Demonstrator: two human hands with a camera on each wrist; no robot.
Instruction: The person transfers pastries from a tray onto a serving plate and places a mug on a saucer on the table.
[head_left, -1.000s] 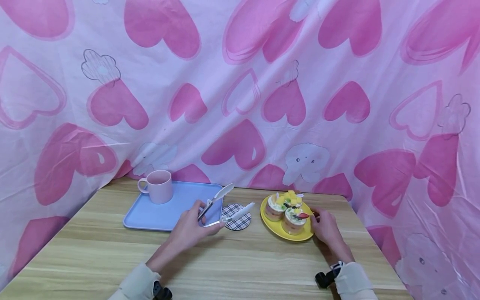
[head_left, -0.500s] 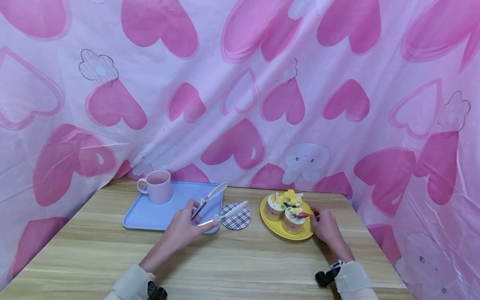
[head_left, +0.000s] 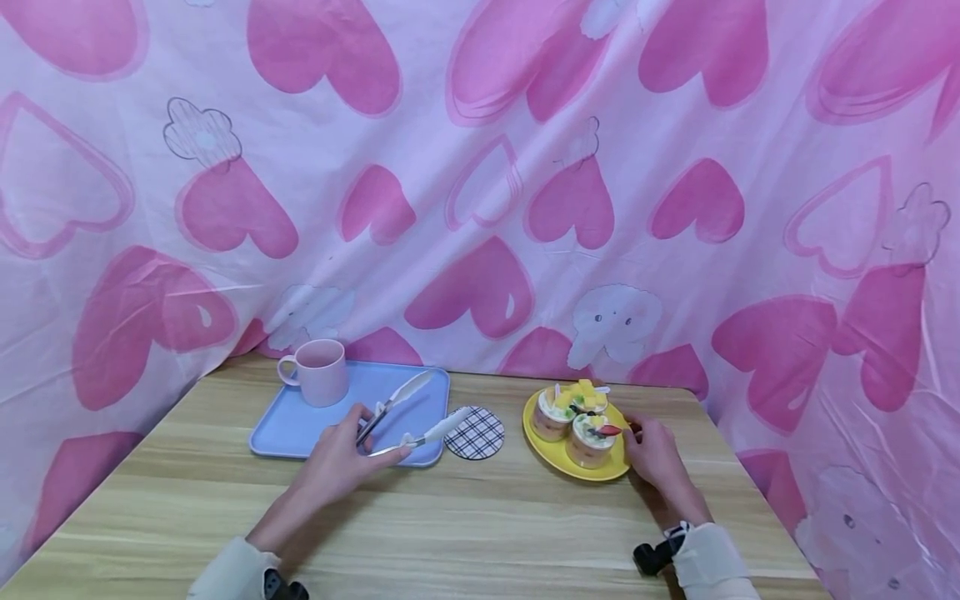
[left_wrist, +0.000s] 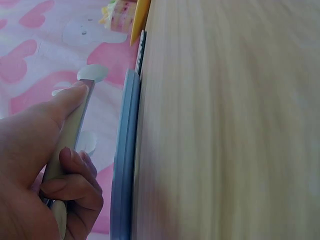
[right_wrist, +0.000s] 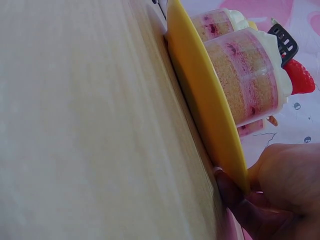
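My left hand (head_left: 333, 460) grips a pair of tongs (head_left: 392, 400) with metal arms and pale tips. The tongs' arms are spread, with nothing between the tips, above the right part of the blue tray (head_left: 300, 433). In the left wrist view the fingers curl round the tongs' handle. On the right, my right hand (head_left: 660, 458) pinches the rim of a yellow plate (head_left: 547, 450), thumb and fingers on either side of its edge, as the right wrist view shows. The plate bears 3 clear dessert cups (head_left: 590, 446) topped with cream and fruit pieces.
A pink mug (head_left: 321, 375) stands on the tray's back left part. Between tray and plate lies a round checked coaster (head_left: 475, 435). Behind the wooden table (head_left: 480, 533) hangs a pink cloth (head_left: 472, 200) with hearts.
My left hand has moved left with the spread tongs, from over the coaster to over the tray. The right hand and the plate have stayed in place.
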